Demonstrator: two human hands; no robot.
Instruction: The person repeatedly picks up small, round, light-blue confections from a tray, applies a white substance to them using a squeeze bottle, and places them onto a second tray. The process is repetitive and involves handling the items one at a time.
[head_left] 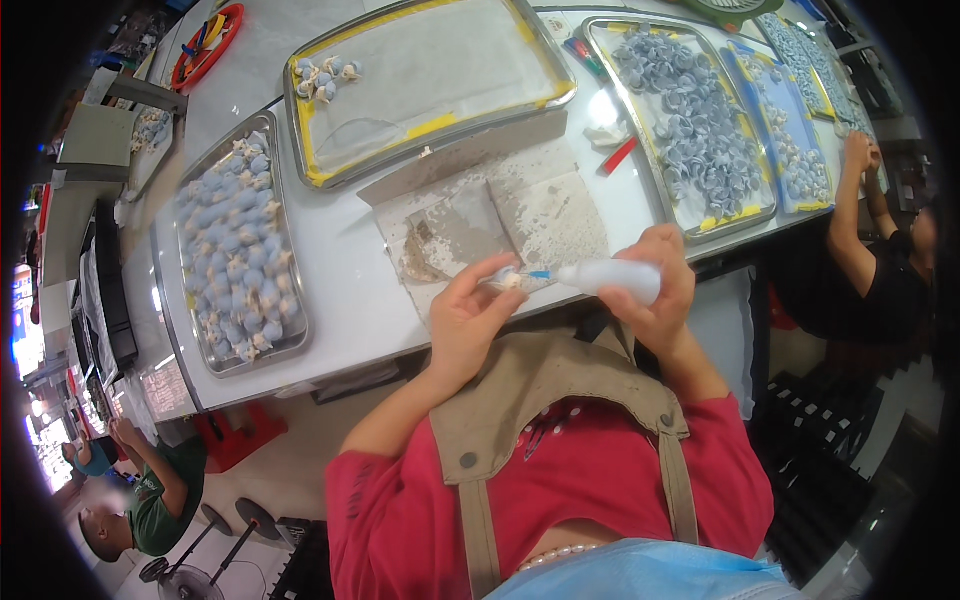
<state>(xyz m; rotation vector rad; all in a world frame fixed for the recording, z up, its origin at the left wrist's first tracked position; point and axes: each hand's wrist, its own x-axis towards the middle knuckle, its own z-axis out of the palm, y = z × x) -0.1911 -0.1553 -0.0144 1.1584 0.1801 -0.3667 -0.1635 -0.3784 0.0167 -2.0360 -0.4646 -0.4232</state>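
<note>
My left hand [466, 318] pinches a small cream-and-grey figure piece [511, 281] between thumb and fingers, just over the near part of a stained cardboard sheet [565, 220]. In my right hand [668, 285] lies a white squeeze bottle [615, 276], tipped sideways with its thin blue nozzle pointing left at the piece. The nozzle tip is at or very close to the piece; whether they touch I cannot tell. My fingers partly hide the piece.
At the left stands a metal tray [300, 330] full of blue-grey and cream pieces. A paper-lined tray [440, 75] behind the cardboard bears several. To the right are a tray of grey cup-shaped parts [690, 130], a blue tray [800, 205] and a red tool [619, 156]. Other people sit at both sides.
</note>
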